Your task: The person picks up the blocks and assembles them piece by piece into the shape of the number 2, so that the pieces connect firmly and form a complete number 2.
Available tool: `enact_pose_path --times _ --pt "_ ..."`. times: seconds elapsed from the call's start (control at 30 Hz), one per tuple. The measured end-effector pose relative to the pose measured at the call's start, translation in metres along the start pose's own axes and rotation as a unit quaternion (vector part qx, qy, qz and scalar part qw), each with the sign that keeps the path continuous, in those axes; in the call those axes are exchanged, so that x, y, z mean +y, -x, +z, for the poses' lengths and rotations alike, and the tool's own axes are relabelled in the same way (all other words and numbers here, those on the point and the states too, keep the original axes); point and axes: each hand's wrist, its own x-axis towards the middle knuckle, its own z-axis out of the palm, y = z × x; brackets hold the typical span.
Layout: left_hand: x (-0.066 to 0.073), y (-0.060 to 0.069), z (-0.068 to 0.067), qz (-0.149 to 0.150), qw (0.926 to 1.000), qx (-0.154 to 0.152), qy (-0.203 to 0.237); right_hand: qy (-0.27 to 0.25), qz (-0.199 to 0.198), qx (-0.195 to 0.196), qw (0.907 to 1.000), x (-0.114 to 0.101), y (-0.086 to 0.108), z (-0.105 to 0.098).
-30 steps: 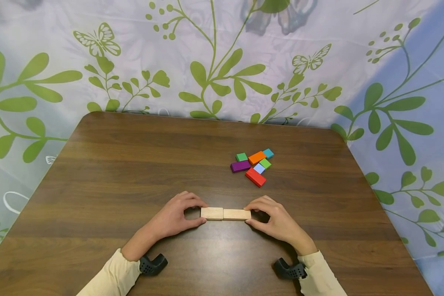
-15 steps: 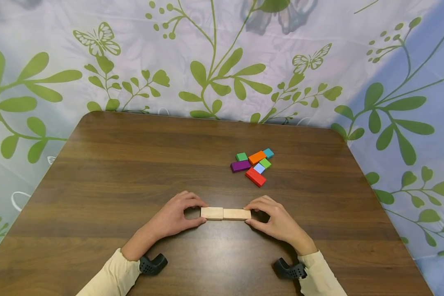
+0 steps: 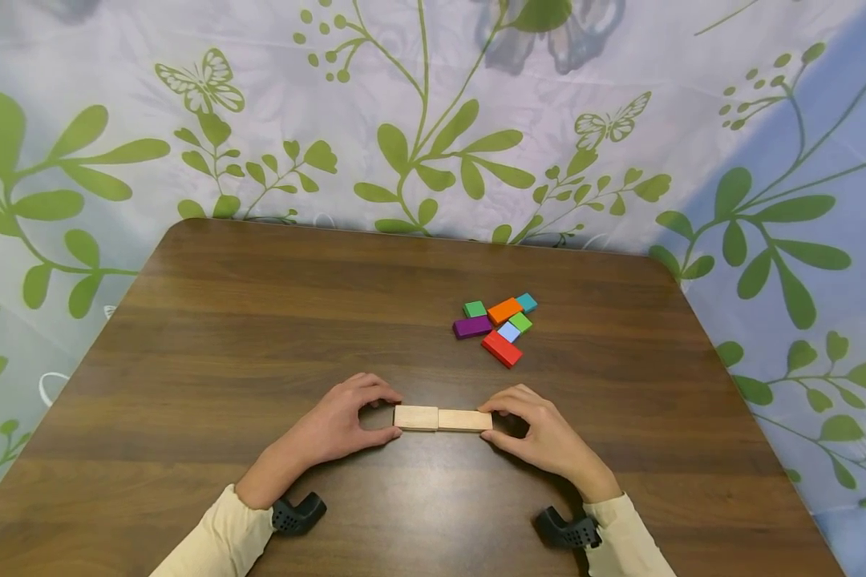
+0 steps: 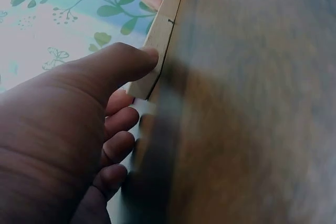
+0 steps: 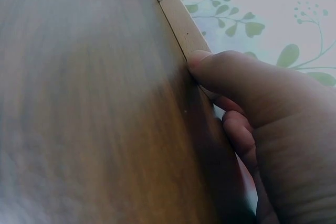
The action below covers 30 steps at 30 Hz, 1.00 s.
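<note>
Two plain wooden blocks (image 3: pixel 415 418) lie flat on the table, end to end in one row. Their inner ends touch in the head view. My left hand (image 3: pixel 342 421) pinches the outer end of the left block between thumb and fingers. The right block (image 3: pixel 465 421) is pinched the same way at its outer end by my right hand (image 3: pixel 544 433). In the left wrist view the thumb (image 4: pixel 126 61) presses the near side of the left block (image 4: pixel 147 80). The right wrist view has the right thumb (image 5: pixel 220 66) against the right block (image 5: pixel 184 24).
Beyond the hands, slightly right, lies a loose cluster of coloured blocks, among them a red block (image 3: pixel 501 349), a purple block (image 3: pixel 472 327) and an orange block (image 3: pixel 504 311). The brown wooden table (image 3: pixel 296 320) ends at a patterned cloth backdrop (image 3: pixel 433 120).
The head view has shifted slightly, so the table and coloured blocks appear a little to the right and lower. Both hands stay at the outer ends of the joined blocks.
</note>
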Motion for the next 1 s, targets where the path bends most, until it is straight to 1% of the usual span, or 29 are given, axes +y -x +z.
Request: enact_pose_path --times 0.13,0.2,0.4,0.77,1.0 --pt "-0.0001 0.0017 -0.0013 0.008 0.9991 0.022 -0.034 -0.002 0.006 -0.004 1.0000 0.0000 0.0006 -0.0001" --pt "0.0000 0.0020 -0.0015 0.012 0.9986 0.027 -0.043 -0.004 0.007 -0.004 1.0000 -0.0002 0.0008 -0.0003" --pt "-0.0035 0.0007 0.0007 0.024 0.9985 0.031 -0.038 -0.002 0.003 0.000 1.0000 0.0006 0.0010 -0.0005" --pt "-0.0045 0.0000 0.0001 0.017 0.9993 0.027 -0.021 -0.003 -0.016 0.010 0.9998 0.0037 0.0013 0.0016" --pt "-0.0079 0.0007 0.0018 0.019 0.9995 0.023 -0.013 -0.003 -0.002 -0.001 1.0000 0.0008 0.0000 -0.0005"
